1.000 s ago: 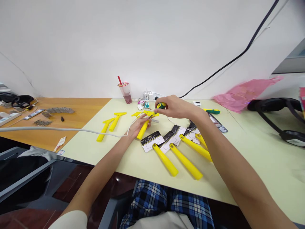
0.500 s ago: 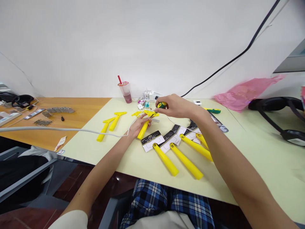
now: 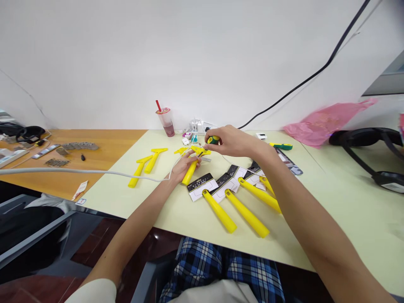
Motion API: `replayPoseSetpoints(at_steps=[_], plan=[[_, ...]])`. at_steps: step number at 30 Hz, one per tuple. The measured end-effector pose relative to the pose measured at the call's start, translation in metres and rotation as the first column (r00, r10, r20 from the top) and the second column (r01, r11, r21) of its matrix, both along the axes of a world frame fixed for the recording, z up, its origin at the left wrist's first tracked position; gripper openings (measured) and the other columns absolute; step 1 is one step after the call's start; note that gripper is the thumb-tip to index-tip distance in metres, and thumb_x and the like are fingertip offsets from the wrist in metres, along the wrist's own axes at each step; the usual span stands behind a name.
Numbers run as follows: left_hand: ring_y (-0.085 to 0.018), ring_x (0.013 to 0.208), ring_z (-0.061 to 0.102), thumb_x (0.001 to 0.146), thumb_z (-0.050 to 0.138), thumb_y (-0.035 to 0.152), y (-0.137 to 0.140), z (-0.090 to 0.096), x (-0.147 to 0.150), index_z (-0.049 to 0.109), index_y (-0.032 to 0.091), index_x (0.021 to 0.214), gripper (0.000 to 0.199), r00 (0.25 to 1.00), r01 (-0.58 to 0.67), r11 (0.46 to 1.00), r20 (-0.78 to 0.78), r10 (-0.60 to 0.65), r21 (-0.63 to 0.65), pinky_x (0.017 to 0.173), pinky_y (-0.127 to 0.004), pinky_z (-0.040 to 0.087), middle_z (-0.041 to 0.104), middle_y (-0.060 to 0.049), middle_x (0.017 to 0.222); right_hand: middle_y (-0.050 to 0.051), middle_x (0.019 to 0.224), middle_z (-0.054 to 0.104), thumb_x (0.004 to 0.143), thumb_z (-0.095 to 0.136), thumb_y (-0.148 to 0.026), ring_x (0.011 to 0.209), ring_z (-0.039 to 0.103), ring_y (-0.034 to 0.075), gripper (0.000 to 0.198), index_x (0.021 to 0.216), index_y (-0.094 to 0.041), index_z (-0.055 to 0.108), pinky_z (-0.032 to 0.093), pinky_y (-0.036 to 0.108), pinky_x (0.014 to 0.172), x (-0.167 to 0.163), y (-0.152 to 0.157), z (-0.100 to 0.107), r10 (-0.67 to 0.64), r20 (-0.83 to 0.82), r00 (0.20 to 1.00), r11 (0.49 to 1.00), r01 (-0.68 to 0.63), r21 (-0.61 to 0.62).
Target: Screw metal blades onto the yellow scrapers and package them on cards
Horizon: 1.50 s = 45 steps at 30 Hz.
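Left hand (image 3: 183, 167) has got a yellow scraper (image 3: 190, 171) up near its head, fingers curled round it and the thumb side mostly hidden. The handle end slants down toward the near side, just left of the cards. So that scraper's sitting around the middle of the table (image 3: 170, 212), a bit toward the far side.

Right hand (image 3: 229, 140) comes in from the right with a green-and-yellow screwdriver (image 3: 213, 140). Fingers are wrapped round its grip, with the thumb and index pinching near the lower end, and the shaft slants down and left to the scraper, close to the left fingers. Can't really tell if the tip's seated in anything, it's too small to make out.

Two more yellow scrapers, one farther (image 3: 156, 160) and one nearer (image 3: 136, 176), lie off to the left, side by side. On the right of the held one there's a row of overlapping black-and-white cards (image 3: 202, 186), with yellow handles (image 3: 219, 211) fanned out on the near side; the right forearm covers part of that bunch.

Far side: a drink (image 3: 166, 124) with a red straw by the wall, then a pink bag (image 3: 328, 124) way over to the right.
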<state>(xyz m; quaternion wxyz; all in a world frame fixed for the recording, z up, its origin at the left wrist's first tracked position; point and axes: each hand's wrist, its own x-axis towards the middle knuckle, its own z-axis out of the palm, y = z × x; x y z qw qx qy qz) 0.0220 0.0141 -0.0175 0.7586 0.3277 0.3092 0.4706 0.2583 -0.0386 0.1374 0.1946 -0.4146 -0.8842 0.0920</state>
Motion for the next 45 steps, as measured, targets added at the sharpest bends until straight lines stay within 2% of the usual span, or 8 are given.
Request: replayPoseSetpoints(at_steps=[13,45], plan=[[-0.012,0.074,0.068,0.073,0.085,0.003,0.0006,-0.0039,-0.0009,0.051,0.024,0.116,0.058,0.999,0.018,1.0,-0.038,-0.017,0.026,0.066,-0.023,0.051,0.069,-0.001,0.095,0.004,0.081,0.068,0.103,0.064,-0.047,0.072,0.054,0.02,0.026,0.107,-0.023,0.074,0.031,0.034,0.067,0.0007,0.0015,-0.0006,-0.005,0.017,1.0,1.0,0.005,-0.004],[-0.014,0.077,0.07,0.074,0.086,0.005,0.0016,-0.0067,-0.0014,0.052,0.023,0.116,0.058,0.997,0.019,0.998,-0.079,-0.014,0.061,0.067,-0.024,0.052,0.07,-0.003,0.099,0.005,0.079,0.067,0.103,0.064,-0.044,0.072,0.054,0.02,0.023,0.103,-0.023,0.074,0.031,0.035,0.07,-0.002,-0.0029,0.0029,0.002,0.038,0.999,0.999,0.0,-0.041]])
